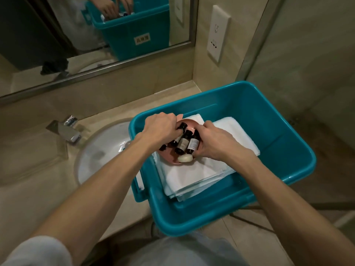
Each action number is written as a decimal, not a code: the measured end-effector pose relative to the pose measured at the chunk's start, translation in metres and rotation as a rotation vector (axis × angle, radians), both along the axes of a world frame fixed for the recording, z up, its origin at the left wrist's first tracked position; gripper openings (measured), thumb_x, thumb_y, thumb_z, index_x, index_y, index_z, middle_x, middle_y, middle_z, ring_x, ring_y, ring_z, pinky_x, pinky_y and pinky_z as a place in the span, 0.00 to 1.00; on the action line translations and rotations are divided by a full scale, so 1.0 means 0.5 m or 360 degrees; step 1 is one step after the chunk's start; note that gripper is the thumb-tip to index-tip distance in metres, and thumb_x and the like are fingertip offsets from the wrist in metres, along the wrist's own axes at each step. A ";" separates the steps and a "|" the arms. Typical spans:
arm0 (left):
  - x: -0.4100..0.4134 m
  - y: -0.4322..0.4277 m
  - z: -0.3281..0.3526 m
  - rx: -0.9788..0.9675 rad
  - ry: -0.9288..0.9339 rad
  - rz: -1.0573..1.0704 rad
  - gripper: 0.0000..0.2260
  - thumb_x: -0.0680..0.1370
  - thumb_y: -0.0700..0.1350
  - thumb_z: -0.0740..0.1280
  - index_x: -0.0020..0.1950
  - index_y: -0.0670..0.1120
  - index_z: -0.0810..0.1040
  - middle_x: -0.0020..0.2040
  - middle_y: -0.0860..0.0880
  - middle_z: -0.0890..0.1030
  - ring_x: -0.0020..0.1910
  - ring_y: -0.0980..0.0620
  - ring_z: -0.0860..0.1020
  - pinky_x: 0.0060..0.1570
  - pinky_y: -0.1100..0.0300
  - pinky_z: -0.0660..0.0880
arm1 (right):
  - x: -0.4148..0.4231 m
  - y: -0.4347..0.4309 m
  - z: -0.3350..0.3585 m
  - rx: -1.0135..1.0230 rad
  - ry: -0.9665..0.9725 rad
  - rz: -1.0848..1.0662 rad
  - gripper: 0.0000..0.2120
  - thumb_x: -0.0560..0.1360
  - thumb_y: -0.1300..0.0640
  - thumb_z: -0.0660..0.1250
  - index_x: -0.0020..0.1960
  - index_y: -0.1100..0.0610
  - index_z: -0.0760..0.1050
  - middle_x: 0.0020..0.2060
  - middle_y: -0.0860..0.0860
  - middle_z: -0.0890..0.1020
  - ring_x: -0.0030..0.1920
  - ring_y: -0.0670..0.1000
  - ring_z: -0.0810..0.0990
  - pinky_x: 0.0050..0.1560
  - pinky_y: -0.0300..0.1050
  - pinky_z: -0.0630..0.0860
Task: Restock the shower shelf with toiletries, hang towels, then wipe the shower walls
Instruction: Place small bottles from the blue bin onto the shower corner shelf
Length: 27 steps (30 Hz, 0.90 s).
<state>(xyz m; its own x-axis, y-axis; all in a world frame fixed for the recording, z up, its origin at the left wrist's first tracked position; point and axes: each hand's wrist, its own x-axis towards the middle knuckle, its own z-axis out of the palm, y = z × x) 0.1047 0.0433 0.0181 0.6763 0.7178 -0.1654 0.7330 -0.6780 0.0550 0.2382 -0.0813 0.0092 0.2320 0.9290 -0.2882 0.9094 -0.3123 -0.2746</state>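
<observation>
while the left hand (161, 129) and right hand (215, 140) each curl their fingers round small dark bottles (182, 144) on a pink dish (172, 160) atop folded towels (192, 179) in the teal bin (288, 150), the task seems barely begun: shelf, hanging, wiping all remain.

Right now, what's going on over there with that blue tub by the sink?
A person has both hands in a teal plastic tub that sits on the bathroom counter beside the white sink. Inside, folded white towels carry a round pink dish of small dark bottles and a white soap bar. The left hand and right hand each curl round bottles in the dish. Nothing has been lifted out yet.
</observation>
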 end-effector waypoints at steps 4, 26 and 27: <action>0.017 0.010 0.011 -0.0114 0.0074 -0.0026 0.15 0.78 0.60 0.64 0.48 0.48 0.68 0.47 0.48 0.76 0.52 0.42 0.77 0.44 0.54 0.68 | -0.017 0.002 0.006 -0.0063 -0.0090 -0.0077 0.32 0.66 0.42 0.76 0.62 0.56 0.69 0.51 0.51 0.69 0.44 0.54 0.72 0.41 0.49 0.72; 0.012 0.017 0.071 -0.1491 -0.1026 0.0128 0.12 0.70 0.54 0.73 0.41 0.47 0.79 0.32 0.52 0.81 0.32 0.54 0.79 0.39 0.57 0.81 | -0.065 -0.088 0.077 0.0540 0.1132 -0.1134 0.38 0.70 0.69 0.72 0.74 0.49 0.60 0.52 0.54 0.81 0.40 0.50 0.83 0.40 0.44 0.76; 0.013 0.006 0.079 -0.1647 -0.1095 0.0120 0.11 0.71 0.52 0.75 0.44 0.46 0.78 0.33 0.51 0.81 0.32 0.54 0.79 0.42 0.56 0.83 | -0.070 -0.100 0.079 0.0614 0.1283 -0.1202 0.38 0.70 0.71 0.71 0.73 0.50 0.61 0.52 0.54 0.82 0.40 0.49 0.82 0.39 0.44 0.75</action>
